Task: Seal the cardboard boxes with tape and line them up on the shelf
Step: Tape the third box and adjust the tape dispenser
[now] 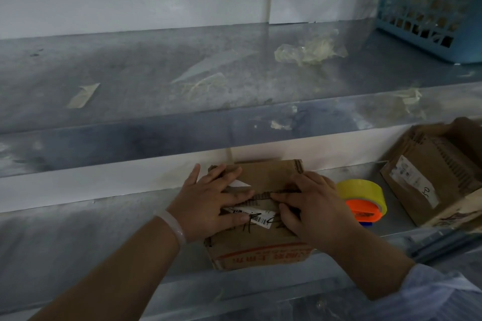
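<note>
Pressing corrugated cardboard box (pixel 260 250) flaps | left hand (pixel 208 206) flat, right hand (pixel 313 208) loosely bent | glossy yellow tape roll (pixel 365 191) beside

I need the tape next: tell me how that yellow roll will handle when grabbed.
The tape roll likely feels light and stiff, being a thick wound ring. Its orange holder should stop it rolling away. The glossy yellow side may be slippery.

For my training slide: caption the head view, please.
Left hand and right hand press the cardboard box flaps closed on the shelf, tape roll beside it.
</note>
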The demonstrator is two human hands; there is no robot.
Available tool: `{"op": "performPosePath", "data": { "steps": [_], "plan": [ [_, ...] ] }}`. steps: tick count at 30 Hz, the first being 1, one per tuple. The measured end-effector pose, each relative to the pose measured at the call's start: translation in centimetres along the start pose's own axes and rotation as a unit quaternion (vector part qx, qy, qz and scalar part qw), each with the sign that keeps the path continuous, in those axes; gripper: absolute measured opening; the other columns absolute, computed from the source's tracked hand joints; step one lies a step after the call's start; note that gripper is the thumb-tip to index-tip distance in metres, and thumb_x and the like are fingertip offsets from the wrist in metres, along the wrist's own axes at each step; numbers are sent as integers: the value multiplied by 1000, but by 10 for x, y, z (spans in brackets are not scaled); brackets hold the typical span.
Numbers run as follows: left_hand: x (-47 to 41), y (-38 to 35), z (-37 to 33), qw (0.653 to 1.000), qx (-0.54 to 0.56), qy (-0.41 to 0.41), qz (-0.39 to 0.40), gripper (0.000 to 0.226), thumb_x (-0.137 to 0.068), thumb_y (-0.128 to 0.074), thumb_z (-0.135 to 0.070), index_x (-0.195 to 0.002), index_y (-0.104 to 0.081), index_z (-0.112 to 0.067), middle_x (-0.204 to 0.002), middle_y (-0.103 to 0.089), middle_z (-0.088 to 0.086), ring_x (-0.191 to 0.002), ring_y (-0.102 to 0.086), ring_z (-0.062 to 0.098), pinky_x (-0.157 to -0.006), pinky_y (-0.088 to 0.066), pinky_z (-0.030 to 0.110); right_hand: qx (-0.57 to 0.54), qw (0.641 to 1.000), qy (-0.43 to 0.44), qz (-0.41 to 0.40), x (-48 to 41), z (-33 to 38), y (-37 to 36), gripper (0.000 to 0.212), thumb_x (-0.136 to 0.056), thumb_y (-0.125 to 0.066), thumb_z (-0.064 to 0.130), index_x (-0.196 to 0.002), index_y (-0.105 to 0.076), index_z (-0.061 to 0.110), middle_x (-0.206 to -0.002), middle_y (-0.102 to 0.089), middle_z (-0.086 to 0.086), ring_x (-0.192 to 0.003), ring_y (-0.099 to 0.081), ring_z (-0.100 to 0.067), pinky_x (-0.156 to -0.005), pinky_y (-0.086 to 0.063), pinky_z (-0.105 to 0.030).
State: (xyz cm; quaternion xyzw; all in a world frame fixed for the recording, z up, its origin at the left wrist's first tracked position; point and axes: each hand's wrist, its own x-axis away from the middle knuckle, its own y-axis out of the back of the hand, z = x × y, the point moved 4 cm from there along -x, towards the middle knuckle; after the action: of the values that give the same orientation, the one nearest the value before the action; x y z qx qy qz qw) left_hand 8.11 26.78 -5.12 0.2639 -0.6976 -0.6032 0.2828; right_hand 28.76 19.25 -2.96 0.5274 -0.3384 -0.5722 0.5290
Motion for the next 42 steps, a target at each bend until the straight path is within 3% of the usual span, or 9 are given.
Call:
{"op": "performPosePath", "data": {
  "steps": [5,10,18,20,23,27,33,38,42],
  "plan": [
    [12,0,14,999,-3,-31,-23,53,-85,-4,-75,-134,-17,-65,-154,1,-27,-143,17,2,-115,13,42,13,999,-18,-26,6,-6,1,28,-80,-57,35,-96,-78,27,-104,-71,4,-99,-62,-23,-90,-47,-39],
    [21,10,12,983,32,-52,-175,38,-90,-40,-51,-117,-65,-41,-139,-50,-13,-139,-34,19,-110,-30,52,36,998,-22,-44,8,-9,3,20,-75,-75,21,-95,-79,20,-109,-73,-3,-99,-65,-30,-91,-50,-45],
    [34,8,5,948,89,-1,-305,33,-85,-51,-38,-95,-78,-20,-113,-70,-3,-117,-59,21,-91,-53,36,-14,997,-44,-58,11,-9,3,26,-78,-75,9,-103,-75,5,-116,-69,-15,-99,-66,-35,-93,-52,-45],
    [32,12,-3,957,68,-2,-283,40,-88,-48,-44,-103,-76,-19,-119,-67,-5,-121,-56,19,-97,-49,41,7,997,-32,-74,10,-5,7,28,-82,-70,18,-107,-74,7,-117,-69,-10,-105,-65,-32,-92,-52,-45],
    [26,7,-20,984,42,-69,-161,55,-94,-33,-53,-130,-59,-22,-140,-51,-10,-137,-36,14,-114,-25,44,-3,999,53,-6,13,11,1,45,-93,-45,40,-124,-65,15,-129,-63,-1,-122,-57,-21,-106,-42,-43],
    [25,-3,-16,996,27,-55,-70,61,-94,-15,-59,-145,-36,-33,-151,-26,-23,-143,-10,-2,-120,0,33,8,997,64,40,20,9,-13,58,-93,-29,52,-134,-56,21,-141,-51,6,-134,-44,-11,-118,-22,-36],
    [49,-11,7,993,91,0,-81,62,-96,-17,-60,-149,-6,-31,-155,-3,-23,-143,7,-6,-119,2,23,-34,999,-14,5,25,-4,-16,50,-98,-41,37,-142,-44,13,-151,-39,-2,-143,-27,-14,-120,-19,-38],
    [53,-21,-5,948,296,43,-109,58,-97,-30,-39,-147,-1,-31,-155,4,-22,-141,6,-11,-115,1,12,-148,979,-137,35,24,-7,-26,63,-101,-41,29,-153,-11,13,-162,-7,-3,-148,-10,-17,-114,-7,-17],
    [58,-22,-7,914,374,56,-144,53,-97,-38,-33,-145,-18,-30,-153,-13,-23,-142,-9,-8,-117,-8,16,-254,951,-166,55,24,-21,-26,58,-100,-44,21,-152,-18,25,-150,-36,-1,-135,-33,-15,-105,-26,-19]
  ]
}}
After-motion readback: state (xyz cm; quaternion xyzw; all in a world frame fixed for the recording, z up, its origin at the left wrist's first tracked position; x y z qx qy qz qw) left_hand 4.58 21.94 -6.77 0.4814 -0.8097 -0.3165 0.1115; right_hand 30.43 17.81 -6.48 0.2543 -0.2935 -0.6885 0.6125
